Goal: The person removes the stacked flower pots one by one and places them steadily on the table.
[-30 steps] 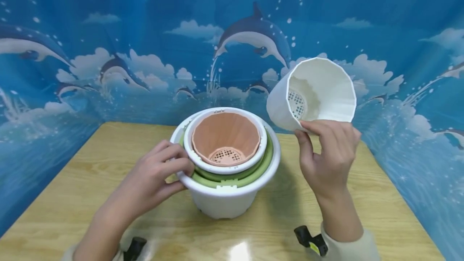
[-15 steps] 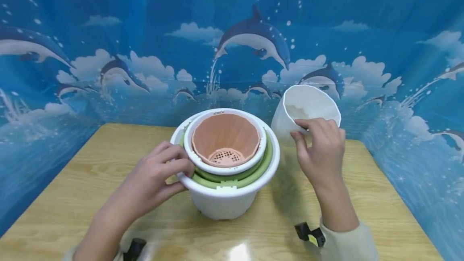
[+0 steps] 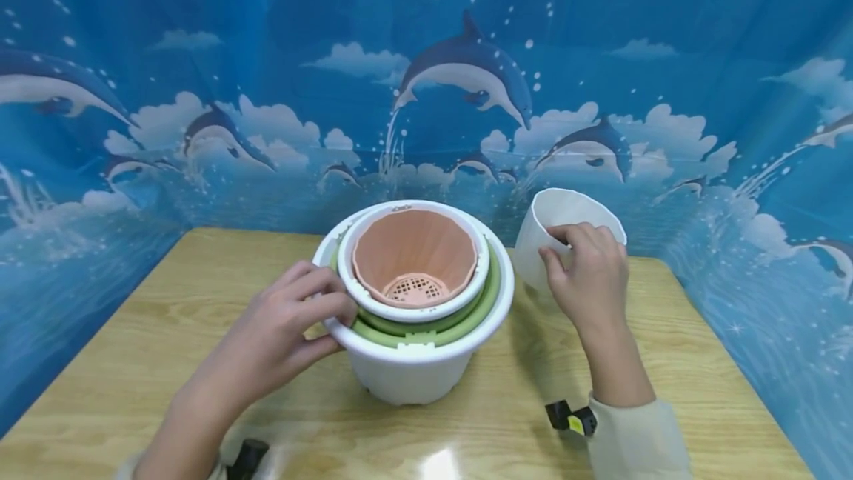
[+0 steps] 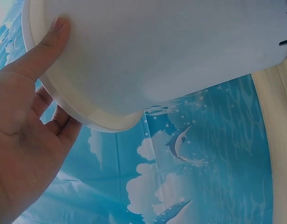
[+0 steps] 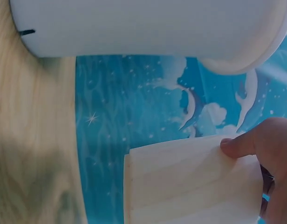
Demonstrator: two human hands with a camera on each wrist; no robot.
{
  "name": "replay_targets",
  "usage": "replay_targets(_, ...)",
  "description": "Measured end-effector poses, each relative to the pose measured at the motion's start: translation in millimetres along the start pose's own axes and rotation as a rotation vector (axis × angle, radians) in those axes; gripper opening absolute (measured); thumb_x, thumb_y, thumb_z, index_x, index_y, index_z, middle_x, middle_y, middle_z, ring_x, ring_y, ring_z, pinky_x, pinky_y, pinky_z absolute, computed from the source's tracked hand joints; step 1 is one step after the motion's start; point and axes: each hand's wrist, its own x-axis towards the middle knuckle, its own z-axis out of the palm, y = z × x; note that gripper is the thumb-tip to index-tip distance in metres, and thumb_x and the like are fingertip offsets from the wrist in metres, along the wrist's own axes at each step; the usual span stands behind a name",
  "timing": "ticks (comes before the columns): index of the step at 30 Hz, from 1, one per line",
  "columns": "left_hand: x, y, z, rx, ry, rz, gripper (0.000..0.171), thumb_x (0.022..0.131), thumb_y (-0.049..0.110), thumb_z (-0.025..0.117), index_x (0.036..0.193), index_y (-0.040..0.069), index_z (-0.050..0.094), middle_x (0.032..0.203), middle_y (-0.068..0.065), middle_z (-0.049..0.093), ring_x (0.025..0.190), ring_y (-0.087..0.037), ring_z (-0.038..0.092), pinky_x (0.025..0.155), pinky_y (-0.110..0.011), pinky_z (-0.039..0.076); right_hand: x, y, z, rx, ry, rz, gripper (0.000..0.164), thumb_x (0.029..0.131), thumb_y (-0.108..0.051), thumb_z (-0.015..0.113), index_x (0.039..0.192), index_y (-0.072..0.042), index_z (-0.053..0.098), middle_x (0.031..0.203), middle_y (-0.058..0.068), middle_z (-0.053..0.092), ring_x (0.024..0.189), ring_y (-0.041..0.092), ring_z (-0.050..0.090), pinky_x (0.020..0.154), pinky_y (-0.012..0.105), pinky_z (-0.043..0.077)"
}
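Observation:
A large white plastic pot (image 3: 406, 376) stands upright on the table. Nested inside it are a green pot (image 3: 466, 326), a smaller white pot (image 3: 413, 312) and an orange-brown pot (image 3: 416, 243) with a perforated bottom. My left hand (image 3: 296, 310) grips the large pot's rim on its left side, thumb (image 4: 52, 44) outside and fingers over the edge. To the right, my right hand (image 3: 593, 276) pinches the rim of a separate white faceted pot (image 3: 531, 254), its thumb (image 5: 239, 145) on the outer wall. In the right wrist view, backdrop shows between that pot's base and the table.
The wood-grain table (image 3: 200, 272) ends at a blue dolphin-print backdrop (image 3: 300, 58), which encloses the back and both sides. Black wrist devices (image 3: 571, 418) sit by both sleeves.
My right hand has brought the separate white pot down towards the back right of the table and turned it more upright. The left hand and the nested pots have stayed in place.

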Motion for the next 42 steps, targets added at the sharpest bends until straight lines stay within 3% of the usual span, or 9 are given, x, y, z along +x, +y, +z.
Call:
replay_targets(9, 0.1, -0.2, 0.3, 0.002, 0.005, 0.000, 0.033, 0.068, 0.019, 0.090, 0.083, 0.032, 0.063, 0.099, 0.018, 0.061, 0.098, -0.006, 0.050, 0.078, -0.033, 0.053, -3, 18, 11, -0.042, -0.062, 0.082, 0.018, 0.082, -0.009, 0.079, 0.098, -0.003, 0.074, 0.090, 0.015, 0.070, 0.083, 0.037, 0.057, 0.071, 0.056, 0.043)
replay_targets(18, 0.4, 0.9, 0.7, 0.007, -0.006, -0.013, 0.033, 0.068, 0.019, 0.090, 0.083, 0.033, 0.064, 0.099, 0.019, 0.061, 0.097, -0.005, 0.050, 0.078, -0.033, 0.052, -6, 33, 16, -0.081, -0.309, 0.227, 0.018, 0.086, -0.013, 0.071, 0.102, -0.005, 0.074, 0.097, 0.015, 0.071, 0.090, 0.036, 0.059, 0.074, 0.055, 0.042)
replay_targets(25, 0.8, 1.5, 0.2, 0.014, -0.014, -0.023, 0.033, 0.069, 0.020, 0.090, 0.082, 0.033, 0.063, 0.099, 0.019, 0.061, 0.097, -0.005, 0.049, 0.077, -0.033, 0.052, -7, 40, 19, -0.072, -0.390, 0.269, 0.018, 0.085, -0.014, 0.069, 0.101, -0.006, 0.072, 0.096, 0.013, 0.071, 0.090, 0.034, 0.063, 0.075, 0.054, 0.047)
replay_targets(36, 0.9, 1.9, -0.4, 0.023, -0.018, -0.034, 0.034, 0.068, 0.019, 0.091, 0.083, 0.034, 0.064, 0.099, 0.019, 0.061, 0.097, -0.005, 0.050, 0.076, -0.032, 0.052, -7, 43, 20, -0.064, -0.408, 0.298, 0.019, 0.087, -0.015, 0.070, 0.104, -0.006, 0.071, 0.098, 0.013, 0.071, 0.090, 0.034, 0.065, 0.074, 0.054, 0.049)
replay_targets(42, 0.5, 2.3, -0.1, 0.026, -0.021, -0.041, 0.034, 0.067, 0.019, 0.091, 0.082, 0.033, 0.064, 0.099, 0.019, 0.061, 0.097, -0.005, 0.050, 0.077, -0.032, 0.053, -9, 50, 22, -0.096, -0.374, 0.284, 0.020, 0.088, -0.012, 0.070, 0.107, -0.005, 0.071, 0.102, 0.016, 0.071, 0.097, 0.040, 0.062, 0.084, 0.062, 0.043)
